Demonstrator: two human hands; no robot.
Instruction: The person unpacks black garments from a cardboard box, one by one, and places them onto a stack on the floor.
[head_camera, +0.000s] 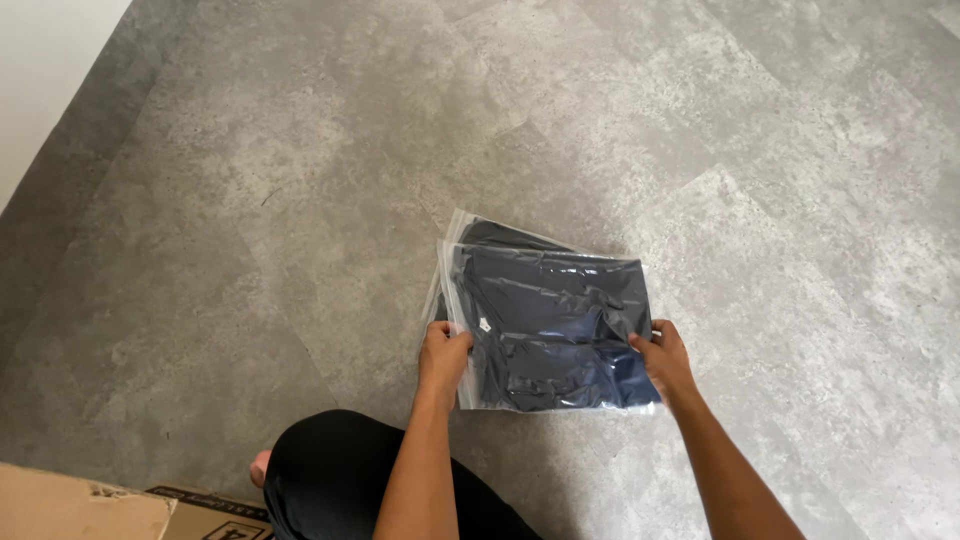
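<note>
A clear plastic bag (555, 320) with a folded dark navy garment inside lies on the grey floor. It rests on top of a second, similar bag (490, 233) whose far edge sticks out behind it. My left hand (443, 350) pinches the top bag's left edge near the front corner. My right hand (662, 357) grips its right edge. Both forearms reach forward from the bottom of the view.
The floor (300, 200) is grey concrete-look tile. A brown cardboard box (90, 505) sits at the bottom left. My knee in black cloth (330, 470) is just behind the hands. A pale wall (40, 60) fills the top left corner.
</note>
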